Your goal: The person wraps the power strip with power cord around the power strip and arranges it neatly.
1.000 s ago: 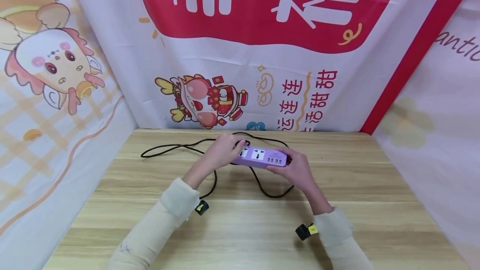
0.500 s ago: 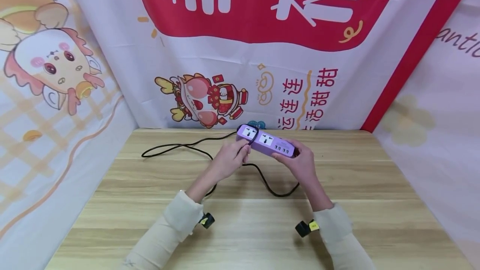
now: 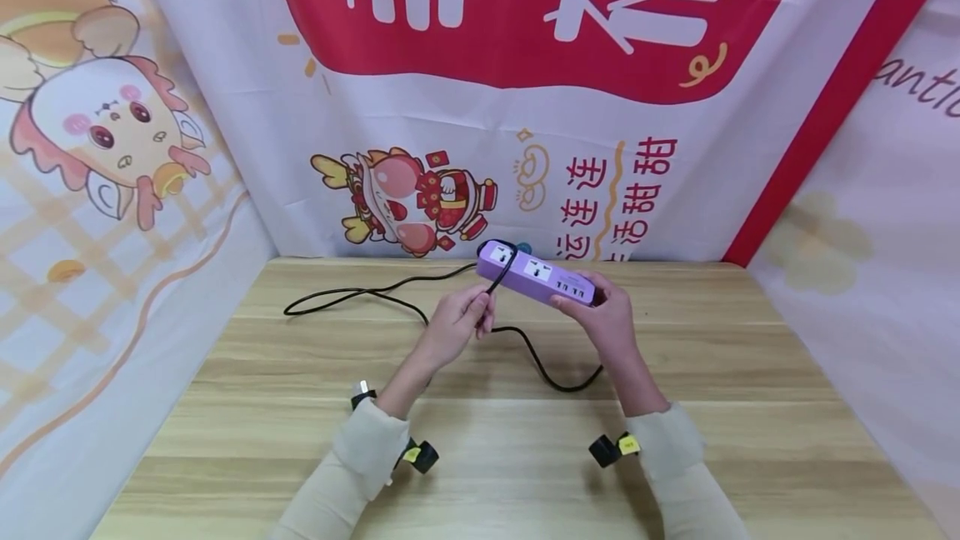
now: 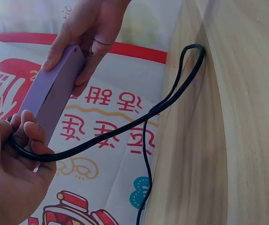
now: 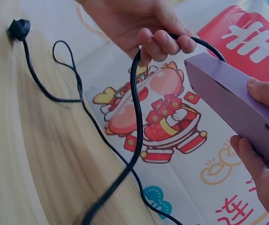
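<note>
A purple power strip [image 3: 537, 273] with white sockets and several USB ports is raised over the back of the table, tilted. My right hand [image 3: 606, 311] grips its right end, thumb on the near side. The black cord [image 3: 504, 270] crosses the strip's left end and runs into my left hand [image 3: 457, 322], whose curled fingers hold it just off the strip. In the left wrist view, the cord [image 4: 97, 139] leaves those fingers in a long loop toward the table. The strip's plain underside [image 5: 228, 96] shows in the right wrist view.
More cord lies on the wooden table [image 3: 495, 473], looped at the back left and bending below the strip. A black plug [image 3: 363, 397] rests beside the left forearm. Printed cloth [image 3: 420, 107] hangs behind the table and on both sides.
My left hand has come off the strip's left end and drawn the cord toward me. The right hand has lifted the strip and shifted it back and right. The plug has come into view.
</note>
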`<state>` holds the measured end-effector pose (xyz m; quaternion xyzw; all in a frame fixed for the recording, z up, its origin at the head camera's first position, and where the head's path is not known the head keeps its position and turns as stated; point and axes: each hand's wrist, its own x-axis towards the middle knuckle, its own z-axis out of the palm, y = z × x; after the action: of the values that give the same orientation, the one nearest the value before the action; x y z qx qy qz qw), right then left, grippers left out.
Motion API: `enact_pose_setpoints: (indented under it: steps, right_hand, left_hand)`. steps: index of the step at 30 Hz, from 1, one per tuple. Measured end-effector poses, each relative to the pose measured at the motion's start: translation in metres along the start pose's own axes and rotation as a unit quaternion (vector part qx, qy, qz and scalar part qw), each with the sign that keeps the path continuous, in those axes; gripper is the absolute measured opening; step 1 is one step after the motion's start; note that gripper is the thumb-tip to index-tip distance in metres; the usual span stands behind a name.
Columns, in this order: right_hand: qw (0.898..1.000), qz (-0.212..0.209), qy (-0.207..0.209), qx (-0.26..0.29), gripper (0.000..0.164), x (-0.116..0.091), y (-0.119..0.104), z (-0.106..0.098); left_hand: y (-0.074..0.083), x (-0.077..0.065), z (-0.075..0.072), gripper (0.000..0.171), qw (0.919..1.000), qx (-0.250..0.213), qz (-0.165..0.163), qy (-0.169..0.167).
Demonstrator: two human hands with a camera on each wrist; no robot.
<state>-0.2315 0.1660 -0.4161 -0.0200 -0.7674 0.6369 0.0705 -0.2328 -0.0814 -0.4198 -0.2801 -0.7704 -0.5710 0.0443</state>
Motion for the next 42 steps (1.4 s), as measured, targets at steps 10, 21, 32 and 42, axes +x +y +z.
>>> enact_pose_setpoints:
  steps: [10,21,32,42]
  right_hand:
    - [0.997,0.040,0.002,0.072,0.062,0.005,0.003,0.000]
    - [0.991,0.027,-0.016,0.127,0.052,0.006,0.003,-0.002]
    - [0.984,0.028,-0.042,0.173,0.050,0.002,-0.004,-0.006]
    - [0.977,0.026,-0.087,0.194,0.051,-0.003,-0.012,-0.011]
  left_hand:
    - [-0.013,-0.003,0.010,0.031,0.9991,-0.036,-0.017,-0.011]
    - [-0.018,-0.003,0.008,0.036,0.9927,-0.091,0.017,-0.077]
    - [-0.024,-0.002,0.002,0.033,0.9821,-0.113,-0.007,-0.151]
    - [-0.031,0.006,0.002,0.027,0.9874,-0.031,-0.017,-0.154]
